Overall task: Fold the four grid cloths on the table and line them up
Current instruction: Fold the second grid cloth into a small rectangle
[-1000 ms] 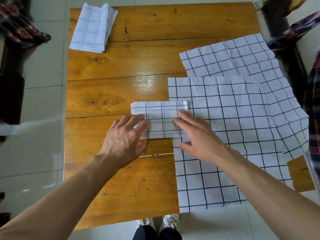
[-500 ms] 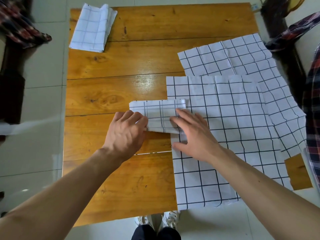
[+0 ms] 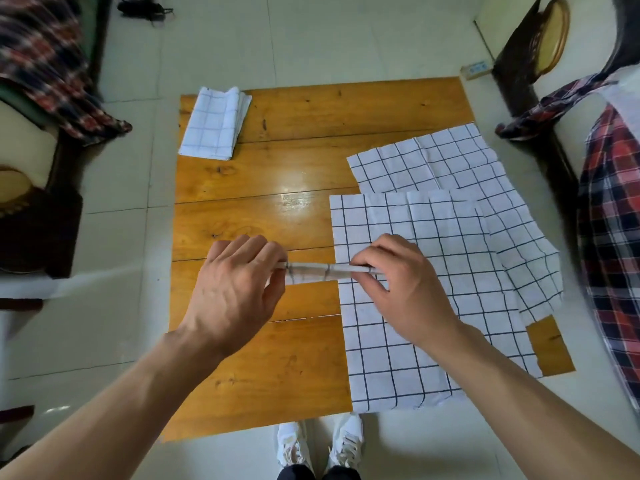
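- Wooden table, honey-coloured planks, standing on a pale tiled floor; viewed from above.
- Left hand: fingers curled, pinching the left end of a folded grid cloth.
- Right hand: fingers and thumb pinching the right end of the same cloth.
- Folded grid cloth: held between both hands as a narrow strip, seen nearly edge-on, apparently lifted just clear of the tabletop (the angle makes contact hard to judge); sits at mid-table, its right end over the edge of the near flat cloth.
- Near flat cloth: white with black grid, spread open on the right half of the table, its near edge hanging over the front.
- Far flat cloth: same pattern, spread open behind and partly under the near one, draping over the right edge.
- Finished cloth: folded into a compact rectangle, at the far left corner of the table, well apart from the hands.
- Plaid fabric on furniture to the right; more plaid fabric at upper left.
- White shoes below the table's front edge.
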